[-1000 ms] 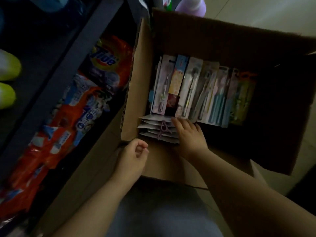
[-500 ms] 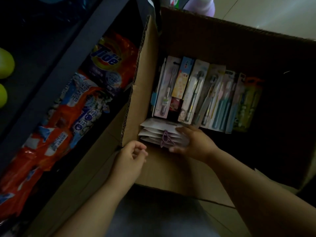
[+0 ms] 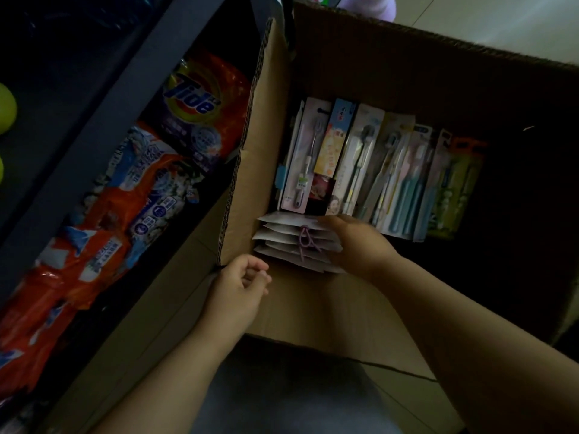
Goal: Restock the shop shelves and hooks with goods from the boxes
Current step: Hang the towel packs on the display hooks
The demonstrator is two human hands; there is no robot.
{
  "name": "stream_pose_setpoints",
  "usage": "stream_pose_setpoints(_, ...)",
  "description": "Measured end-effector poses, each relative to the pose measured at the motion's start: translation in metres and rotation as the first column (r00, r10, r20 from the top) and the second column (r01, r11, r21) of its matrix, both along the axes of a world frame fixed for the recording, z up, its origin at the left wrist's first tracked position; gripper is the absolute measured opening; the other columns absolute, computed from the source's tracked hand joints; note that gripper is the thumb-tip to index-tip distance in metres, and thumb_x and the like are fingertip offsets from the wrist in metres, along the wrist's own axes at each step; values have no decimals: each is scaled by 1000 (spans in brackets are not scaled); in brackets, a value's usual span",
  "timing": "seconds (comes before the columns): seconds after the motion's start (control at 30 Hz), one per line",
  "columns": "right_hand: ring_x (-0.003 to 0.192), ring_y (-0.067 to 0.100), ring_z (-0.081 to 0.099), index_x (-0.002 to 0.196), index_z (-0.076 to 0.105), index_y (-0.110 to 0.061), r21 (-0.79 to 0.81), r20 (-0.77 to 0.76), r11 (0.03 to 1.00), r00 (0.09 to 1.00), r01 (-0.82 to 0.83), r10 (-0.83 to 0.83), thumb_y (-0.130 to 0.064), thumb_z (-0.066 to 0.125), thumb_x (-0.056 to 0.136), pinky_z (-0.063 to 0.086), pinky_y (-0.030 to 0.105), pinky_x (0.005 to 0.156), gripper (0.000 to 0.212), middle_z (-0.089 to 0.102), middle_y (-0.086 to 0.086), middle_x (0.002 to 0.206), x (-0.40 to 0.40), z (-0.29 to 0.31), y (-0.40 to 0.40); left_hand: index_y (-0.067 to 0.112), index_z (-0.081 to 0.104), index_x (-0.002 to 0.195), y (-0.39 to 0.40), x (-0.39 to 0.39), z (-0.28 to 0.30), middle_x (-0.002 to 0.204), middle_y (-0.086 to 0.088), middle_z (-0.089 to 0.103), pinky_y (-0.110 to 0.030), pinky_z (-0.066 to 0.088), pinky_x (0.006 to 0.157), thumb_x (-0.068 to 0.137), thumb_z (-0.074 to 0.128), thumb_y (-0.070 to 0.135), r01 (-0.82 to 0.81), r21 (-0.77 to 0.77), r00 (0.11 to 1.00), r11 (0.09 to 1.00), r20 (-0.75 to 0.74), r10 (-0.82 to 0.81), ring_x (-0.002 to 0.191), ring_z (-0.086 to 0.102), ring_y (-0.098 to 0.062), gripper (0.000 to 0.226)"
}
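Right hand [image 3: 357, 245] grips tied packets [image 3: 297, 242] at box [image 3: 238, 198] corner; left hand [image 3: 238, 286] loosely curled, empty

Pale tiled floor [image 3: 488, 23] visible far right, behind the box. Open cardboard box [image 3: 313, 311] stands on it, flaps up; left wall close beside a dark shelf unit [image 3: 131, 98]. Lower shelf on the left carries detergent bags lying flat: orange Tide bag [image 3: 200, 104] at the far end, orange-and-blue bags [image 3: 103, 227] nearer, overlapping. Upper shelf, far left edge: two yellow-green rounded items [image 3: 6, 112], partly cut off. Lilac bottle [image 3: 372, 7] beyond the box's far wall
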State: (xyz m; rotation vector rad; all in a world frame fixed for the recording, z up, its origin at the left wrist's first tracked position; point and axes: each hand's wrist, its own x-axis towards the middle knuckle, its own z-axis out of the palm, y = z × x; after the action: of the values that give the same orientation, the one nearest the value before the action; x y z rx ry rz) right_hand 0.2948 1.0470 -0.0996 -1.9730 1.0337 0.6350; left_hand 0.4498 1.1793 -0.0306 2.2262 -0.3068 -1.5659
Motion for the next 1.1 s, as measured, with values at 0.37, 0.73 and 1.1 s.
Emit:
stream_pose_setpoints(0.37, 103, 23, 62, 135, 53, -28, -53, -30, 999, 999, 9, -10, -26, 41, 102, 43, 28, 74, 35, 65, 5, 121, 9, -15, -5, 21, 58, 91, 2, 3, -5, 90, -2, 64, -20, 45, 69, 95, 51, 8, -35, -13, 999, 999, -15, 35, 78, 62, -13, 15)
stream_pose_setpoints(0.73, 91, 19, 65, 135, 48, -30, -184, -51, 959, 976, -218, 212, -27, 49, 97, 54, 33, 80, 38, 66, -1, 103, -5, 55, -18, 49, 40, 105, -5, 8, 24, 111, 14, 50, -11, 42, 64, 87, 65, 13, 265, -175, 947, 948, 231, -223, 88, 54, -4, 48)
stream_pose_setpoints(1.1, 53, -3, 54, 74, 64, -18, -167, 421, 986, 903, -14, 84, -53, 41, 95, 40, 8, 50, 47, 58, -15, 59, -42, 300, -109, 39, 15, 145, -105, 43, 142, 154, 14, 13, -11, 22, 110, 54, 84, 53, 589, -314, 801, 745, 101, -591, 135, 17, 3, 115)
